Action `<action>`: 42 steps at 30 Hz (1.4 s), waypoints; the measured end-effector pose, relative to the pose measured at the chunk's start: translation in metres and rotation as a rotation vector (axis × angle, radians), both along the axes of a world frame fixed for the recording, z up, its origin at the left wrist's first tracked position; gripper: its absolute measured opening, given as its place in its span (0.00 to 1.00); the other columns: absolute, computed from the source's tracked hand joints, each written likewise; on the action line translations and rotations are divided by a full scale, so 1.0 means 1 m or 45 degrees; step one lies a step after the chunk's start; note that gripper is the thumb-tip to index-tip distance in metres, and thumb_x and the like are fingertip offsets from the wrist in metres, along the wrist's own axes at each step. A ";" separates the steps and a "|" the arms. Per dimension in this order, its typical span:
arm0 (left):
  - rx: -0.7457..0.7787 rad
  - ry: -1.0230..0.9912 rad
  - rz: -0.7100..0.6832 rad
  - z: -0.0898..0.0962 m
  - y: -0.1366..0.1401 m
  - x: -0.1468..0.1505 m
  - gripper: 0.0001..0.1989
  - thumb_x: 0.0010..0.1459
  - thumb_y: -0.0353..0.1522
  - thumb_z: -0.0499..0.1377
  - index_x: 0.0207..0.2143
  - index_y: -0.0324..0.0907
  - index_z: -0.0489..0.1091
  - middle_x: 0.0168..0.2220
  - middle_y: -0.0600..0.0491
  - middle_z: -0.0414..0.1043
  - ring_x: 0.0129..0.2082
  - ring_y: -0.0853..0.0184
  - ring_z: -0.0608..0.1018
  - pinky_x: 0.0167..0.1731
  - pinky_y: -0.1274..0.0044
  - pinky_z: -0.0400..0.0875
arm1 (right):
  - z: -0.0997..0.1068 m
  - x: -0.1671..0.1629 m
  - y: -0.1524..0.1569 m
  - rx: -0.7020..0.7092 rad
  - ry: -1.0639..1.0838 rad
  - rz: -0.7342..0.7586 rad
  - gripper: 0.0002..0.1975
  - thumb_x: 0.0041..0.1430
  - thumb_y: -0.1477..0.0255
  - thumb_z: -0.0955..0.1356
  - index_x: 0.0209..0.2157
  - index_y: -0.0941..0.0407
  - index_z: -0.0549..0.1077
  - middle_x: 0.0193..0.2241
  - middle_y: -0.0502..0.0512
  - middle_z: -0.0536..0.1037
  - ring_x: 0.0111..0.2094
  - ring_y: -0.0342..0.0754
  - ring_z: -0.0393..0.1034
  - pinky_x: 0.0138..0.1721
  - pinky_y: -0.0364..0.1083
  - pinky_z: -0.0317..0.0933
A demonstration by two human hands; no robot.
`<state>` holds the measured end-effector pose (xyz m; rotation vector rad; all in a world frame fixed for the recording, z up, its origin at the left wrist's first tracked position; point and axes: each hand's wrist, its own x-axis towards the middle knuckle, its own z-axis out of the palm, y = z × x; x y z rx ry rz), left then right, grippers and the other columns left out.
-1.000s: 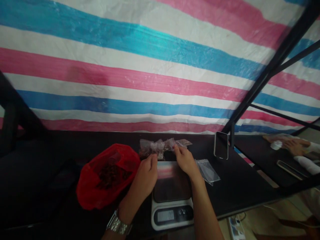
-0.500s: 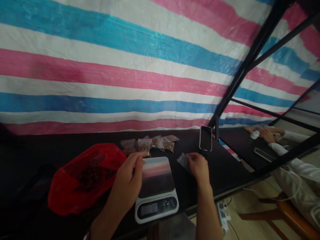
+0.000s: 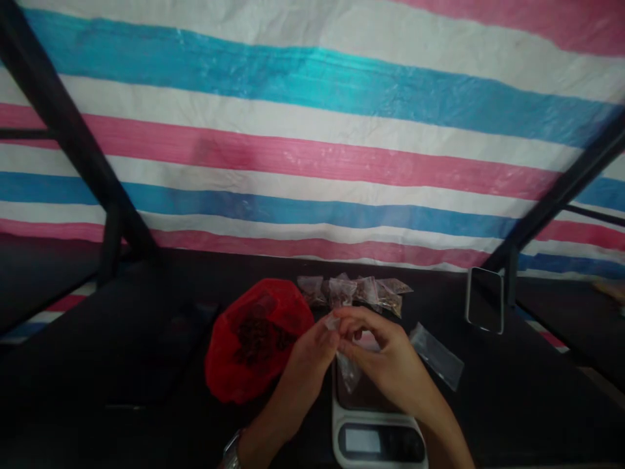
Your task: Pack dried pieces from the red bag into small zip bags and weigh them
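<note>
My left hand and my right hand meet above the kitchen scale. Both have their fingers pinched on a small clear plastic bag, which hangs below them and looks empty. The scale has a white body, a dark plate and a lit display. To the left lies an open red plastic bag with small dark pieces inside. Behind the hands, several filled small clear bags lie in a row. A flat clear plastic bag rests right of the scale.
A phone stands at the back right of the black table, near a slanting black frame bar. Another bar slants at the left. A striped plastic sheet hangs behind the table.
My right hand has moved left from the clear bags to meet my left hand over the scale, carrying a small bag. My left hand now grips it too. The view has turned left.
</note>
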<state>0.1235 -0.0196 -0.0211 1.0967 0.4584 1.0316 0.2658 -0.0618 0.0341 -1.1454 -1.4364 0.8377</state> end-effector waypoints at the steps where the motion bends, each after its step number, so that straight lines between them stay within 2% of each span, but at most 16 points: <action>1: -0.046 -0.032 0.003 0.000 0.001 -0.005 0.26 0.67 0.50 0.63 0.56 0.42 0.78 0.58 0.41 0.81 0.59 0.52 0.80 0.64 0.62 0.70 | 0.001 -0.006 0.000 -0.014 -0.021 0.034 0.12 0.61 0.72 0.76 0.47 0.49 0.83 0.39 0.49 0.84 0.40 0.45 0.77 0.45 0.43 0.71; 3: -0.087 -0.044 0.000 0.004 0.003 -0.013 0.25 0.67 0.50 0.65 0.56 0.42 0.78 0.56 0.42 0.82 0.57 0.53 0.82 0.63 0.62 0.71 | 0.001 -0.014 -0.001 -0.023 -0.081 0.058 0.09 0.65 0.71 0.73 0.47 0.50 0.83 0.42 0.51 0.85 0.42 0.46 0.79 0.47 0.43 0.71; 6: -0.015 0.023 -0.040 0.012 0.005 -0.019 0.29 0.62 0.54 0.67 0.51 0.40 0.81 0.51 0.42 0.84 0.53 0.52 0.83 0.60 0.63 0.73 | 0.001 -0.018 0.000 -0.006 -0.253 -0.041 0.09 0.70 0.69 0.70 0.48 0.49 0.82 0.42 0.51 0.85 0.43 0.46 0.79 0.47 0.43 0.70; 10: 0.017 0.035 -0.103 0.018 0.007 -0.023 0.28 0.62 0.56 0.66 0.47 0.41 0.82 0.48 0.44 0.84 0.52 0.53 0.83 0.57 0.66 0.73 | 0.003 -0.017 -0.002 0.053 -0.477 -0.137 0.08 0.71 0.68 0.69 0.41 0.50 0.82 0.37 0.51 0.83 0.38 0.45 0.77 0.42 0.42 0.68; 12: -0.033 0.027 -0.180 0.019 0.007 -0.026 0.26 0.63 0.54 0.66 0.48 0.41 0.82 0.48 0.45 0.84 0.53 0.55 0.82 0.57 0.68 0.72 | 0.007 -0.016 -0.008 0.041 -0.496 -0.117 0.09 0.72 0.66 0.69 0.37 0.51 0.81 0.33 0.50 0.81 0.35 0.45 0.75 0.39 0.41 0.68; 15: -0.158 0.018 -0.381 0.022 0.006 -0.032 0.24 0.59 0.50 0.72 0.49 0.41 0.82 0.46 0.47 0.83 0.50 0.59 0.81 0.55 0.71 0.70 | 0.013 -0.011 -0.020 -0.072 -0.458 -0.057 0.12 0.71 0.61 0.69 0.35 0.51 0.79 0.33 0.50 0.80 0.34 0.46 0.76 0.38 0.41 0.69; 19: -0.266 -0.015 -0.565 0.024 0.003 -0.038 0.26 0.53 0.48 0.76 0.47 0.40 0.82 0.41 0.52 0.80 0.42 0.68 0.79 0.50 0.77 0.68 | 0.015 -0.005 -0.032 -0.107 -0.425 -0.063 0.13 0.70 0.60 0.69 0.32 0.50 0.78 0.34 0.50 0.81 0.36 0.48 0.78 0.39 0.41 0.71; 23: -0.310 0.050 -0.621 0.022 0.000 -0.042 0.29 0.49 0.52 0.77 0.41 0.39 0.80 0.31 0.58 0.73 0.29 0.75 0.71 0.36 0.81 0.64 | 0.016 -0.007 -0.033 -0.064 -0.470 -0.022 0.13 0.69 0.63 0.68 0.30 0.50 0.76 0.30 0.49 0.79 0.32 0.47 0.76 0.35 0.41 0.70; 27: -0.290 0.103 -0.595 0.021 -0.005 -0.052 0.31 0.48 0.54 0.76 0.42 0.39 0.79 0.32 0.55 0.76 0.29 0.73 0.72 0.34 0.80 0.64 | 0.023 -0.011 -0.028 -0.041 -0.498 0.036 0.15 0.68 0.61 0.69 0.26 0.50 0.74 0.26 0.50 0.75 0.28 0.48 0.73 0.29 0.42 0.67; 31: -0.268 0.059 -0.445 0.023 -0.012 -0.071 0.29 0.55 0.52 0.73 0.47 0.40 0.80 0.34 0.54 0.77 0.30 0.72 0.74 0.34 0.80 0.65 | 0.025 -0.016 -0.020 -0.068 -0.465 0.069 0.14 0.67 0.59 0.70 0.29 0.50 0.78 0.27 0.52 0.78 0.30 0.50 0.75 0.30 0.44 0.69; 33: -0.256 0.087 -0.299 0.027 -0.019 -0.083 0.25 0.58 0.49 0.72 0.50 0.42 0.79 0.35 0.53 0.78 0.32 0.70 0.76 0.35 0.79 0.68 | 0.023 -0.021 -0.011 -0.025 -0.432 -0.001 0.11 0.67 0.59 0.71 0.34 0.49 0.81 0.30 0.53 0.81 0.32 0.51 0.77 0.32 0.44 0.70; 36: -0.149 0.322 -0.059 0.033 -0.032 -0.101 0.20 0.60 0.43 0.71 0.53 0.50 0.80 0.44 0.52 0.83 0.41 0.63 0.81 0.42 0.76 0.73 | 0.017 -0.038 0.015 0.060 -0.440 -0.123 0.09 0.68 0.62 0.70 0.41 0.49 0.83 0.36 0.53 0.85 0.35 0.51 0.80 0.37 0.46 0.72; 39: 0.127 0.634 0.178 0.032 -0.047 -0.112 0.19 0.56 0.38 0.73 0.51 0.57 0.83 0.50 0.53 0.85 0.50 0.53 0.82 0.55 0.68 0.73 | 0.012 -0.069 0.057 0.030 -0.719 0.059 0.10 0.70 0.70 0.67 0.45 0.51 0.83 0.43 0.56 0.86 0.44 0.53 0.81 0.47 0.49 0.72; 40: 0.236 0.668 0.264 0.029 -0.050 -0.114 0.18 0.55 0.38 0.73 0.50 0.58 0.84 0.50 0.52 0.85 0.52 0.50 0.82 0.58 0.66 0.72 | 0.010 -0.080 0.072 0.037 -0.885 0.136 0.11 0.69 0.73 0.67 0.46 0.53 0.82 0.45 0.57 0.85 0.47 0.53 0.80 0.51 0.50 0.70; 42: 0.383 0.675 0.478 0.021 -0.056 -0.114 0.16 0.57 0.40 0.72 0.49 0.58 0.85 0.48 0.51 0.86 0.51 0.49 0.83 0.59 0.65 0.73 | 0.007 -0.100 0.100 0.066 -1.222 0.218 0.12 0.70 0.78 0.66 0.46 0.57 0.81 0.49 0.62 0.84 0.50 0.53 0.78 0.54 0.51 0.68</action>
